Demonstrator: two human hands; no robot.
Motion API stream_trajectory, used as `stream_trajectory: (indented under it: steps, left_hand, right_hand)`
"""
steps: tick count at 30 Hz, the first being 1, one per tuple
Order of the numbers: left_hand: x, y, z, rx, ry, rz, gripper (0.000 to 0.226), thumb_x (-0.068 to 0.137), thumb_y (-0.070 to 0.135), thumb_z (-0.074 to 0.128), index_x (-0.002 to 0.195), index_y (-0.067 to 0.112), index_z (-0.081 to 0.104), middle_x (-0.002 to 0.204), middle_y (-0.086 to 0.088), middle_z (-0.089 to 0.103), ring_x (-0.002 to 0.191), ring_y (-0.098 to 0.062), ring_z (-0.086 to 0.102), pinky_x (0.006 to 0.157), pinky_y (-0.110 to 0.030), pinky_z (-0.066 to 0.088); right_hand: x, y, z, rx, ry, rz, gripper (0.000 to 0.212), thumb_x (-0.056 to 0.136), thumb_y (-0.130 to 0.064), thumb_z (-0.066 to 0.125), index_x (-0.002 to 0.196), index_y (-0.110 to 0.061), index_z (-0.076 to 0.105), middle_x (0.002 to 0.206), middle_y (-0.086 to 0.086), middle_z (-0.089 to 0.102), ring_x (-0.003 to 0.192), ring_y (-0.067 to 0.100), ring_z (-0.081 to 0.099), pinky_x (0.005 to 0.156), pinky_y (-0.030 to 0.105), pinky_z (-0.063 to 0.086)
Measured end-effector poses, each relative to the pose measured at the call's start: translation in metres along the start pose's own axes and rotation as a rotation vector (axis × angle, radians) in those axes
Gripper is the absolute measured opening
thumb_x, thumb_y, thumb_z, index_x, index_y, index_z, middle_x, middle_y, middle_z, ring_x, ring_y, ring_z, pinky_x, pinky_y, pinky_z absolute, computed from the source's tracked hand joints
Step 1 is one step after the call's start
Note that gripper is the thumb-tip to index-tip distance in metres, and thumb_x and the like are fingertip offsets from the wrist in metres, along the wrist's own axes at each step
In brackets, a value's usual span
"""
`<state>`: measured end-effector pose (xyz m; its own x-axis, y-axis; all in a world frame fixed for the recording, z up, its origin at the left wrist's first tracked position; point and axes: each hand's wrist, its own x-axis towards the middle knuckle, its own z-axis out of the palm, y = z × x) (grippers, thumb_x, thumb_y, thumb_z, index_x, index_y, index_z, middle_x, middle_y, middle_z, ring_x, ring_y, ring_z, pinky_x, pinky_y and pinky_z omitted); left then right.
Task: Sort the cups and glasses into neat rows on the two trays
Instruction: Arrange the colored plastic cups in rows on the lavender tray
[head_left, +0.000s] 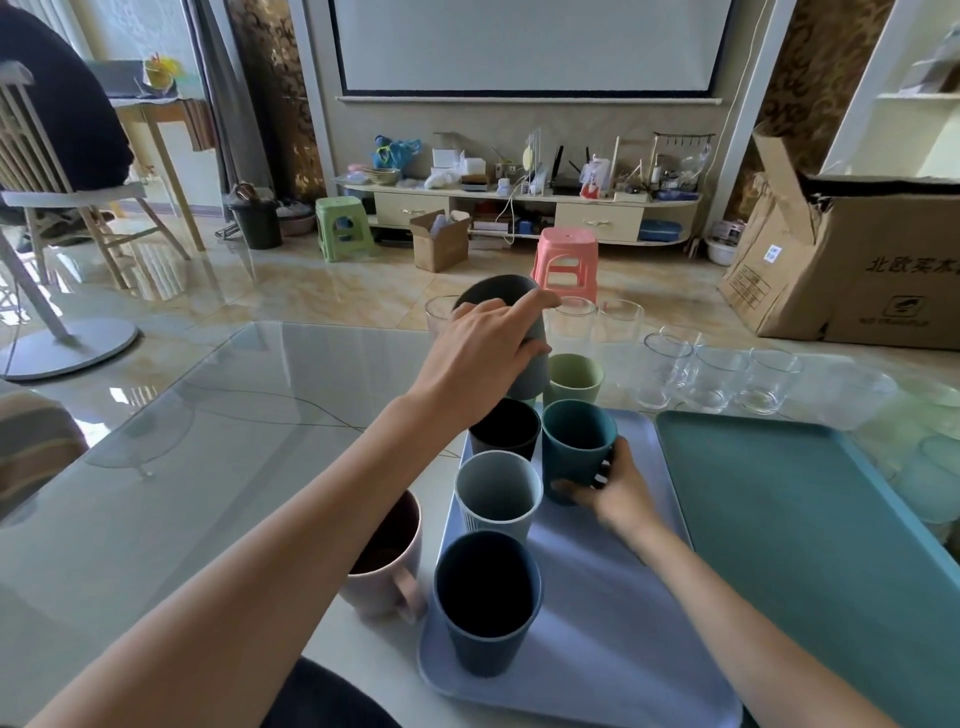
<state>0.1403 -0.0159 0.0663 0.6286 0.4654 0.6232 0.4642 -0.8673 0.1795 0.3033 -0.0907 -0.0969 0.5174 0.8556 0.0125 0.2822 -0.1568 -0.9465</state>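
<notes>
My left hand grips a grey cup, tilted and raised above the far end of the lavender tray. My right hand holds a teal mug standing on that tray. A column runs down the tray's left side: a black cup, a pale blue ribbed cup and a dark blue cup. A light green cup stands just past the tray. A pink mug sits on the table to the tray's left. The teal tray on the right holds nothing.
Several clear glasses stand on the glass table beyond the trays, more of them behind my left hand. A large cardboard box is on the floor at the right, a pink stool beyond the table.
</notes>
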Motion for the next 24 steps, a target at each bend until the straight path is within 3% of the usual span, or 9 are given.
stream_trajectory:
  steps: [3, 5, 7, 12, 14, 17, 19, 21, 24]
  left_hand:
    - [-0.001, 0.004, 0.002, -0.007, -0.024, 0.001, 0.046, 0.093, 0.024, 0.054, 0.136, 0.018, 0.040, 0.104, -0.010, 0.067, 0.100, -0.026, 0.058, 0.090, -0.033, 0.036]
    - [-0.001, 0.008, 0.002, -0.023, -0.035, -0.001, 0.048, 0.092, 0.024, 0.054, 0.137, 0.018, 0.038, 0.108, -0.011, 0.067, 0.101, -0.027, 0.058, 0.090, -0.032, 0.037]
    - [0.000, 0.014, 0.000, -0.044, -0.053, 0.001, 0.051, 0.093, 0.025, 0.054, 0.139, 0.020, 0.035, 0.115, -0.010, 0.065, 0.106, -0.027, 0.057, 0.091, -0.033, 0.037]
    - [-0.003, 0.033, 0.002, -0.103, -0.153, 0.084, 0.050, 0.093, 0.024, 0.054, 0.139, 0.025, 0.035, 0.122, -0.004, 0.063, 0.113, -0.022, 0.056, 0.092, -0.031, 0.037]
    - [-0.007, 0.042, 0.004, -0.128, -0.214, 0.126, 0.050, 0.093, 0.023, 0.054, 0.139, 0.025, 0.035, 0.121, -0.003, 0.063, 0.112, -0.021, 0.057, 0.089, -0.029, 0.038]
    - [-0.015, 0.053, 0.009, -0.153, -0.304, 0.182, 0.052, 0.091, 0.024, 0.056, 0.139, 0.027, 0.034, 0.115, -0.005, 0.065, 0.104, -0.022, 0.060, 0.077, -0.026, 0.039]
    - [-0.020, 0.059, 0.011, -0.165, -0.359, 0.213, 0.054, 0.091, 0.026, 0.057, 0.140, 0.026, 0.033, 0.111, -0.005, 0.067, 0.102, -0.022, 0.060, 0.076, -0.026, 0.039]
    - [-0.023, 0.058, 0.011, -0.268, -0.415, 0.177, 0.050, 0.093, 0.024, 0.054, 0.140, 0.024, 0.035, 0.104, 0.000, 0.070, 0.097, -0.017, 0.061, 0.075, -0.023, 0.042]
    - [-0.026, 0.037, 0.009, -0.366, -0.423, 0.060, 0.031, 0.098, 0.020, 0.045, 0.128, 0.020, 0.052, 0.101, 0.004, 0.072, 0.092, -0.012, 0.065, 0.082, -0.028, 0.051]
  right_hand:
    - [-0.006, -0.005, -0.006, -0.026, -0.018, -0.058, 0.090, 0.064, -0.005, 0.084, 0.135, -0.013, 0.030, 0.122, -0.002, 0.047, 0.119, 0.018, 0.046, 0.085, 0.020, 0.040]
    - [-0.014, -0.010, -0.011, -0.108, 0.027, -0.134, 0.102, 0.064, -0.016, 0.086, 0.143, -0.016, 0.022, 0.135, -0.004, 0.038, 0.128, 0.012, 0.035, 0.103, 0.026, 0.034]
    - [-0.024, -0.016, -0.017, -0.156, 0.120, -0.261, 0.101, 0.067, -0.020, 0.084, 0.145, -0.017, 0.020, 0.144, -0.004, 0.033, 0.134, 0.009, 0.030, 0.112, 0.031, 0.027]
    - [-0.044, -0.043, -0.029, -0.124, 0.166, -0.487, 0.087, 0.069, -0.021, 0.082, 0.137, -0.027, 0.028, 0.134, -0.025, 0.035, 0.126, -0.014, 0.032, 0.105, 0.004, 0.024]
    - [-0.050, -0.049, -0.031, -0.107, 0.135, -0.479, 0.086, 0.067, -0.021, 0.083, 0.135, -0.028, 0.030, 0.127, -0.025, 0.041, 0.121, -0.013, 0.039, 0.104, 0.007, 0.029]
    - [-0.060, -0.050, -0.035, -0.127, 0.111, -0.439, 0.075, 0.067, -0.024, 0.084, 0.130, -0.023, 0.043, 0.118, -0.008, 0.055, 0.113, 0.005, 0.049, 0.099, 0.019, 0.037]
    - [-0.066, -0.046, -0.040, -0.125, 0.090, -0.428, 0.060, 0.066, -0.026, 0.084, 0.116, -0.032, 0.051, 0.113, -0.005, 0.061, 0.106, 0.014, 0.054, 0.091, 0.016, 0.039]
    - [-0.073, -0.035, -0.041, -0.116, 0.075, -0.375, 0.057, 0.066, -0.021, 0.085, 0.107, -0.039, 0.049, 0.108, -0.007, 0.062, 0.099, 0.014, 0.058, 0.084, 0.010, 0.040]
    - [-0.083, -0.011, -0.038, -0.064, 0.072, -0.230, 0.057, 0.066, -0.013, 0.084, 0.108, -0.030, 0.049, 0.109, -0.004, 0.063, 0.098, 0.011, 0.060, 0.090, 0.025, 0.047]
